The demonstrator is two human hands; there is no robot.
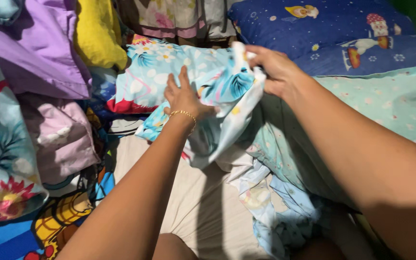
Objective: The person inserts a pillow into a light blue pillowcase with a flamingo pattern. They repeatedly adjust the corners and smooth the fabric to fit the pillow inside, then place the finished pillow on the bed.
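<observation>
While heaps of folded and loose cloth crowd the left edge, a lilac sheet (34, 53), a pale pink bundle (61, 139) and a yellow cloth (97, 31) among them, the work in hand sits just right of these: a light blue flowered cloth (217, 82), lifted over the bed. The left hand (185, 98), a thin gold bracelet (185, 114) at its wrist, lies flat and spread against the cloth, fingers open, pressing rather than pinching. The right hand (275, 70) has its grip closed on the cloth's upper edge, holding it up so that the white underside hangs down. This looks like the middle of a fold; the next move, I judge, calls for bringing the held edge across while the flat hand keeps the crease. Below lies a cream bedsheet (193, 212), with a mint green spotted cloth (386, 106) to the right and a dark blue printed pillow (323, 24) behind it.
</observation>
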